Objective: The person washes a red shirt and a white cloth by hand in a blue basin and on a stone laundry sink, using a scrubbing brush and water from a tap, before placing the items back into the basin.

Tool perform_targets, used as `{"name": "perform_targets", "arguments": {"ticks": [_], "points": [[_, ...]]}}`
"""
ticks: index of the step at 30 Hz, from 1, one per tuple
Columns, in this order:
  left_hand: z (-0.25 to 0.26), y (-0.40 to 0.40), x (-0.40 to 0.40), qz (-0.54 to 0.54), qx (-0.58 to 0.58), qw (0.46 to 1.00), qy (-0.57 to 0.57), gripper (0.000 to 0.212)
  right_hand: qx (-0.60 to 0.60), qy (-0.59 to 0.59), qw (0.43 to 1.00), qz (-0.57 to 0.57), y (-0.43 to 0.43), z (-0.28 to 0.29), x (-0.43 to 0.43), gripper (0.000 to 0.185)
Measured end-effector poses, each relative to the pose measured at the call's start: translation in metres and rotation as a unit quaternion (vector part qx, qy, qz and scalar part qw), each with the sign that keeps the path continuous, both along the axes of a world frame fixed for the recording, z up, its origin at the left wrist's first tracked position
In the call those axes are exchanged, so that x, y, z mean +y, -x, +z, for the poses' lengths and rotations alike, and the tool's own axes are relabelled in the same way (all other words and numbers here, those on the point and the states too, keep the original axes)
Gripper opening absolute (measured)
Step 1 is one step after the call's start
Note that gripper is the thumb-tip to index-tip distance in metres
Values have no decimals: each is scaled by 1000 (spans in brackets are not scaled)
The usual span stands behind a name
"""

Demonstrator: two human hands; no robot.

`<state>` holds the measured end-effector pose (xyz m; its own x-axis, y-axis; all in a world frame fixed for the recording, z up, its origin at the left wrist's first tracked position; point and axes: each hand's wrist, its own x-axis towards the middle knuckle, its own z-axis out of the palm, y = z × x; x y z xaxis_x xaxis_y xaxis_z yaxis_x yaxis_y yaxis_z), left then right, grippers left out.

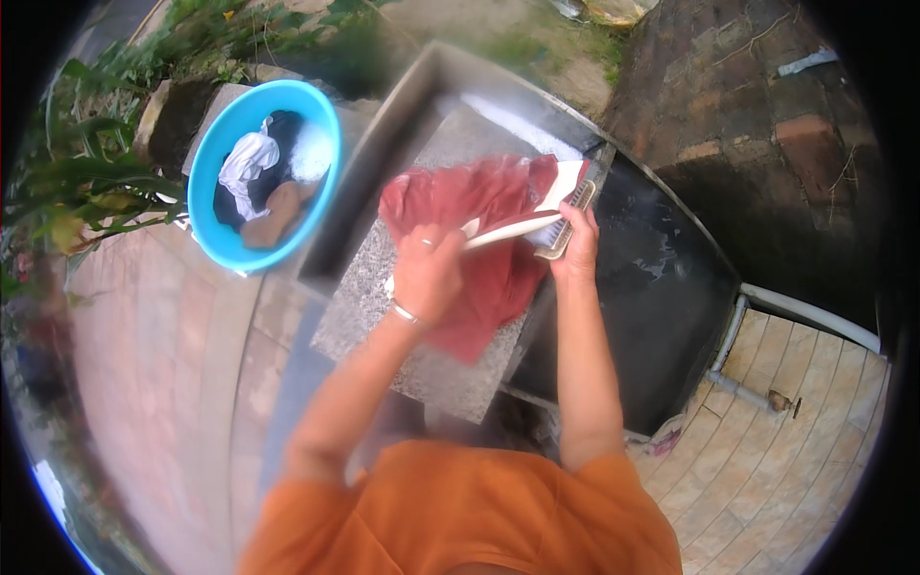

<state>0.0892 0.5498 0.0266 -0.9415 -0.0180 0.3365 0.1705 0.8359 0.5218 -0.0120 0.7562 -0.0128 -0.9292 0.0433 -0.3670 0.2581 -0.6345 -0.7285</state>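
Note:
A wet red garment (496, 287) with white trim lies spread over a speckled stone slab (359, 287). My left hand (431, 269), with a ring and a bracelet, is closed on the garment at its left part. From there a white-edged strip (510, 231) of the cloth stretches taut towards my right hand. My right hand (581, 248) grips a scrub brush (588, 194) at the garment's right side. The brush is tilted so that its bristles show. Whether my right thumb also pinches the strip, I cannot tell.
The slab rests across a concrete wash trough (359, 172) with white foam (517, 126). To its right is a dark water-filled compartment (611, 309). A blue plastic basin (334, 144) at left holds wet clothes and suds. A tap (780, 402) juts from a pipe at lower right.

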Motion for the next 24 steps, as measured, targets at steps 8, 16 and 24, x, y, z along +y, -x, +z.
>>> {"name": "perform_targets", "arguments": {"ticks": [8,16,24], "points": [[-16,-53,4,-135,-72,987,52,30,-75,-309,947,-51,-53,-54,97,63],[0,-31,42,2,-182,983,24,44,-149,-442,878,-110,-72,-134,208,52],[-20,-44,34,63,-275,957,66,51,406,-597,621,305,-99,4,-14,56]]}}
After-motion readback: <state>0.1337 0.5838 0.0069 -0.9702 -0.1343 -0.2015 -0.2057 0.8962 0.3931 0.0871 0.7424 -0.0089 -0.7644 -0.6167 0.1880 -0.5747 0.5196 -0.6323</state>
